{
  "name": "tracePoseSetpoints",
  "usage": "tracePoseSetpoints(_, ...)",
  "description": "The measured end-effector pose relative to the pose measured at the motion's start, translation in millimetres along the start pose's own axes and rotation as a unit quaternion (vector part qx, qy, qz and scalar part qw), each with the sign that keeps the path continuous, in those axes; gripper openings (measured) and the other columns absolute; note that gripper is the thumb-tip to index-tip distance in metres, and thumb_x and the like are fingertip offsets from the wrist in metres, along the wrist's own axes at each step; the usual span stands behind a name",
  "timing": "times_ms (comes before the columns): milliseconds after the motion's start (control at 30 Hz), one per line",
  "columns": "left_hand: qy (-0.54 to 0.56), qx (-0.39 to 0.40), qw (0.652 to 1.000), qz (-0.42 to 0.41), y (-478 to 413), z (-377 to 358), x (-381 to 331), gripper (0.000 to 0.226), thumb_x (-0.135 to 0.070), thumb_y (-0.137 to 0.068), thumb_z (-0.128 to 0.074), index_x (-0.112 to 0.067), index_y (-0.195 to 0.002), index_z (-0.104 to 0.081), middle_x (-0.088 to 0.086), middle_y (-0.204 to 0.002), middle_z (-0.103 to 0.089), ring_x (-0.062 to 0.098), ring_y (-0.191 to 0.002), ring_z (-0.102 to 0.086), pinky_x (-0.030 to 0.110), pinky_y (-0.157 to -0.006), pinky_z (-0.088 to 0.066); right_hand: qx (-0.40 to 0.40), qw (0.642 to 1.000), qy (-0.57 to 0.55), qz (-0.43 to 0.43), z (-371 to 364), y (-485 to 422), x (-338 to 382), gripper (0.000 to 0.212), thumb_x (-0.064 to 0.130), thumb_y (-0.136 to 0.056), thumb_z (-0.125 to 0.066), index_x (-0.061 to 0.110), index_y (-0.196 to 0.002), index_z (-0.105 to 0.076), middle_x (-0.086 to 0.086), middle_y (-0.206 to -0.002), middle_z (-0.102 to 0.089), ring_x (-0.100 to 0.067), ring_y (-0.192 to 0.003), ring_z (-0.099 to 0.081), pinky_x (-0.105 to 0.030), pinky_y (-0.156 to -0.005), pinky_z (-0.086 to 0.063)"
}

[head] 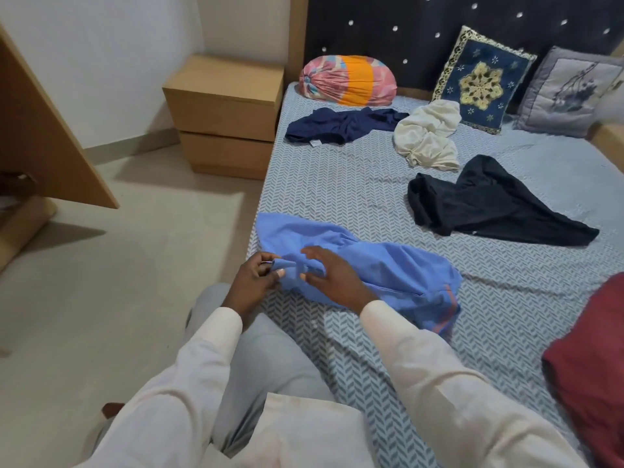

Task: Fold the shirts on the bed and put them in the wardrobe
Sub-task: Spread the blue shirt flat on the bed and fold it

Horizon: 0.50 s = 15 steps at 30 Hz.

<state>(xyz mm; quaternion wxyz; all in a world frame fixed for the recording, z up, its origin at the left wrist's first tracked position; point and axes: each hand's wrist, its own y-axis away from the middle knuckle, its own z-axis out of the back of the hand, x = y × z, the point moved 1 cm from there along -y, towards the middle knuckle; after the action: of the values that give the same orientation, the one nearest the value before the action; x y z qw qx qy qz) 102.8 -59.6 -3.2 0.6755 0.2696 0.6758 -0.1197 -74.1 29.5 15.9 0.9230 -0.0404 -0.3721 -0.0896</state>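
A crumpled light blue shirt lies at the near left edge of the bed. My left hand pinches a bunched corner of it at the bed's edge. My right hand rests on the same shirt with its fingers curled round a fold. Farther up the bed lie a black shirt, a cream shirt and a navy shirt, all unfolded. A dark red garment sits at the right edge. A wooden wardrobe door stands open at the left.
A wooden two-drawer nightstand stands beside the bed's head. A pink and orange bolster, a blue patterned cushion and a grey cushion lean on the dark headboard. Beige floor stretches left of the bed.
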Motion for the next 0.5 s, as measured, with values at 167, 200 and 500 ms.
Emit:
tracePoseSetpoints(167,-0.030,-0.105,0.994,-0.009,6.9,9.5,3.8,0.022,-0.001,-0.086,-0.066,-0.016,-0.100,-0.058,0.010,-0.106,-0.067,0.022,-0.092,-0.065,0.036,-0.080,-0.056,-0.016,0.999,0.017,0.022,-25.9,-23.1,18.3,0.003,0.016,-0.089,-0.064,0.016,-0.090,-0.066,0.006,-0.078,-0.059,-0.016,-0.074,-0.053,-0.038,-0.069,-0.046)
tracePoseSetpoints(200,-0.056,-0.125,0.990,-0.017,7.6,10.8,3.9,0.023,-0.005,-0.084,-0.067,-0.022,-0.099,-0.060,0.002,-0.104,-0.067,0.020,-0.095,-0.065,0.036,-0.083,-0.056,-0.027,0.999,0.014,0.013,-26.8,-25.5,18.0,0.004,0.017,-0.089,-0.064,0.017,-0.091,-0.068,0.006,-0.079,-0.061,-0.018,-0.077,-0.055,-0.039,-0.071,-0.046)
tracePoseSetpoints(500,-0.218,-0.129,0.958,-0.133,15.2,-1.0,-15.5,0.033,-0.014,-0.084,-0.067,-0.028,-0.114,-0.065,-0.008,-0.095,-0.066,0.008,-0.090,-0.060,0.020,-0.080,-0.047,-0.077,0.997,0.013,-0.002,-22.9,-24.3,22.7,0.016,0.006,-0.081,-0.066,0.016,-0.092,-0.073,0.004,-0.082,-0.064,-0.019,-0.083,-0.057,-0.036,-0.072,-0.046)
